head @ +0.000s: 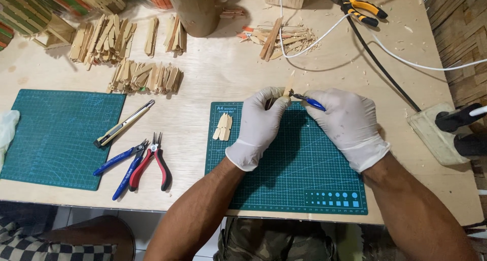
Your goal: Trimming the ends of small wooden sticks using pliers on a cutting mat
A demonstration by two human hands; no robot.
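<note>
Both forearms entered from the near edge of the surface point(203, 73), reaching over a green cutting mat point(284, 190). Left hand point(258, 126), in a white glove, was closed around a thin wooden stick point(289, 83), held upright above the far edge of that mat. Right hand point(347, 124), also gloved, was closed on the blue handles of small cutters point(307, 100), whose tip met the stick just above the left fingers; how far the blades were shut could not be made out.

Risk noted: the blades sat very near the left fingertips, so a slip could nick the glove. In my judgement, a severed piece might fly off toward the far side, where splinters already lay.

A few cut stick pieces point(223, 126) lay on the mat just left of the left hand. Open mat remained near the arms. To the left lay a second mat point(56, 134), a utility knife point(124, 123), and blue and red pliers point(137, 162) near the front edge. Stick piles point(144, 77) lay further back. White cable point(324, 35) and black cable point(380, 66) crossed the right side, where they could snag a moving elbow.
</note>
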